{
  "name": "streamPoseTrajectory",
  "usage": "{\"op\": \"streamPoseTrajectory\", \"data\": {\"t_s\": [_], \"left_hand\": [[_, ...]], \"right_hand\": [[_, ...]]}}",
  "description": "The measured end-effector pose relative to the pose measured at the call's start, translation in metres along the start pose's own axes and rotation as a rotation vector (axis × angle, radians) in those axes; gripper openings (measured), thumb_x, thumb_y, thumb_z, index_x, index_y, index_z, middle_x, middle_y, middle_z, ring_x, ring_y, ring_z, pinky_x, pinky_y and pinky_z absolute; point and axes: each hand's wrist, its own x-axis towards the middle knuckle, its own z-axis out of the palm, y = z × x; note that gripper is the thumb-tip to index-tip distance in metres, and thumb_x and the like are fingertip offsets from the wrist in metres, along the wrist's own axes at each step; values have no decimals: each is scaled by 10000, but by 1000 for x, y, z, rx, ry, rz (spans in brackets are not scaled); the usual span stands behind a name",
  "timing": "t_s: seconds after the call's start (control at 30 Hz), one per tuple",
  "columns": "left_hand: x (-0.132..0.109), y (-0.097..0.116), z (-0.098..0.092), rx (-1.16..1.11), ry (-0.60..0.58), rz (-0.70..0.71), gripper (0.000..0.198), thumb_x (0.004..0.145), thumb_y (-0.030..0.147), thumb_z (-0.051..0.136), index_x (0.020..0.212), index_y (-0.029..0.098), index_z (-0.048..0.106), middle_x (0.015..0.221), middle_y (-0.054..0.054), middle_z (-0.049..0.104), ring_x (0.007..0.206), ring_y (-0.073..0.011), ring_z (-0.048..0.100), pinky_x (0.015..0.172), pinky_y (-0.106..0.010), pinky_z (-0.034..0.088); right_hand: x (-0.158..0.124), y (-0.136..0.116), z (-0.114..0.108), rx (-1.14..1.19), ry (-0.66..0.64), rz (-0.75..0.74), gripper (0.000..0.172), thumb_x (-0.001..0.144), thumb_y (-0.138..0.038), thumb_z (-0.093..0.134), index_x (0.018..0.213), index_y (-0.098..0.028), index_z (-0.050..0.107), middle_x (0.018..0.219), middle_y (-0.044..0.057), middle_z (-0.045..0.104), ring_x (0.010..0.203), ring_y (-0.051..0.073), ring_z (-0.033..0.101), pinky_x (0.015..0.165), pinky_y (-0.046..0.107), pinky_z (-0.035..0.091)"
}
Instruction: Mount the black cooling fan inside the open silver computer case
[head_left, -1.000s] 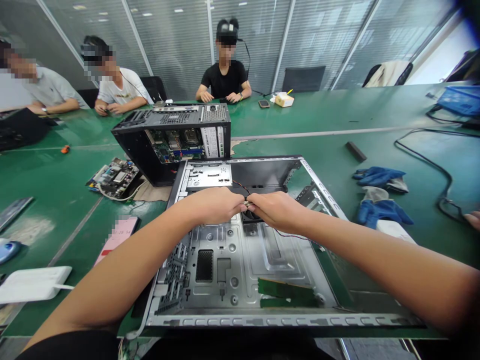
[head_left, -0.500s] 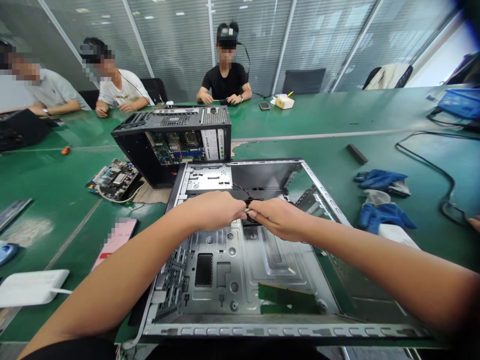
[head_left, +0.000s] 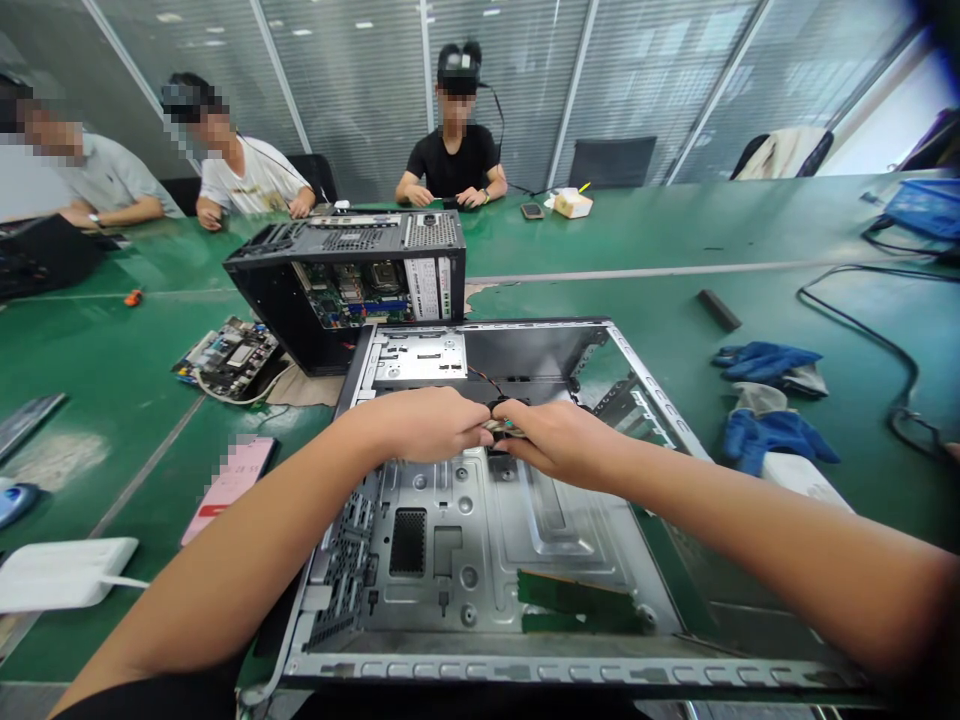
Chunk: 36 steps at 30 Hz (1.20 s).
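An open metal computer case lies flat before me. Over its middle, my left hand and my right hand meet at the fingertips, both pinching a thin bundle of cables. Beneath the hands is a dark part, mostly hidden, with thin red and black wires running up from it. Two green memory sticks rest on the case floor near its front edge.
Behind stands a black computer tower, with a loose circuit board at its left. A pink-screened phone and white adapter lie left; blue gloves lie right. Three people sit across the green table.
My right hand has parted slightly from the left, so more of the pale cables shows between them. The camera view has shifted a little.
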Motion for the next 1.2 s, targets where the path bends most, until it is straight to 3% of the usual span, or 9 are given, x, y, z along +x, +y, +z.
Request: {"op": "streamPoseTrajectory", "data": {"t_s": [0.27, 0.53, 0.83, 1.03, 1.2], "left_hand": [[0, -1, 0, -2, -32, 8, 399, 970, 424, 286, 932, 184, 603, 775, -65, 618, 609, -159, 491, 580, -288, 345], [0, -1, -2, -11, -57, -2, 432, 971, 441, 262, 980, 182, 607, 795, -71, 629, 619, -171, 502, 577, -297, 360], [4, -1, 1, 28, -68, -4, 463, 977, 444, 243, 937, 164, 610, 789, -89, 632, 600, -168, 501, 557, -298, 340], [7, 0, 2, 20, -31, -20, 457, 972, 451, 242, 983, 162, 596, 819, -99, 639, 588, -168, 491, 539, -297, 327], [9, 2, 2, 31, -44, -6, 435, 976, 398, 255, 988, 144, 607, 857, -116, 662, 600, -169, 517, 575, -309, 353]], "right_hand": [[1, 1, -1, -22, -12, -22, 210, 973, -286, 381, 952, -169, 554, 786, 62, 683, 637, 176, 594, 543, 291, 239], [0, 4, 7, -40, 173, -129, 320, 1005, -292, 320, 893, -168, 593, 769, 53, 662, 648, 147, 546, 589, 289, 277], [-1, 1, 11, -389, 371, -234, 239, 913, -79, 431, 749, -170, 579, 599, 7, 570, 608, 149, 443, 679, 303, 253], [-4, -3, 8, -462, 384, -218, 219, 807, 26, 452, 782, -152, 577, 594, 7, 560, 573, 147, 410, 614, 309, 201], [-6, -6, 5, -586, 418, -234, 216, 873, -16, 431, 851, -121, 618, 651, 35, 584, 592, 152, 439, 597, 320, 225]]}}
